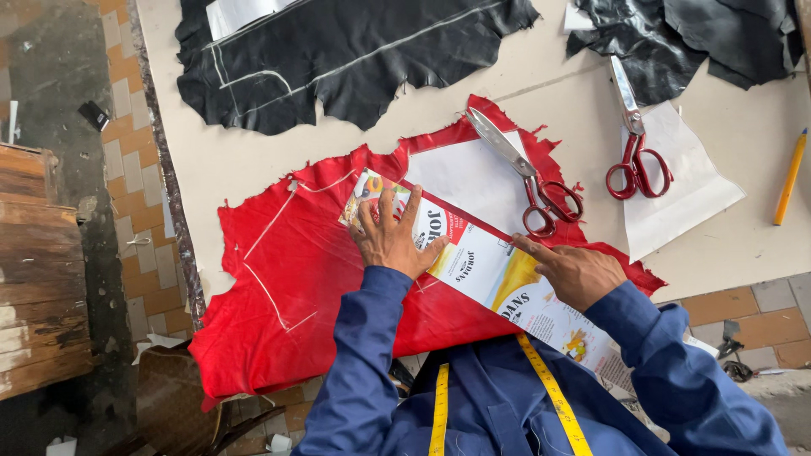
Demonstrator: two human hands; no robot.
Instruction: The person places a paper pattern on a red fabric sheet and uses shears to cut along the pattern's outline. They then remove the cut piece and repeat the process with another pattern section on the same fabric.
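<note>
A red leather hide point(287, 270) with white chalk lines lies on the pale table point(549, 84). A long printed cardboard strip point(481, 266) lies across it. My left hand point(390, 236) presses flat on the strip's far end, fingers spread. My right hand point(574, 272) rests at the strip's upper edge with the index finger stretched along it; whether it holds a marker I cannot tell. A pair of red-handled scissors point(528, 173) lies on the hide just beyond my right hand, on a white paper piece point(469, 177).
A second pair of red-handled scissors point(632, 139) lies on a white paper sheet point(684, 181) at the right. Black leather point(338, 51) covers the table's far side, more point(701, 34) at top right. An orange pencil point(791, 176) lies far right. A yellow tape measure point(553, 393) hangs at my chest.
</note>
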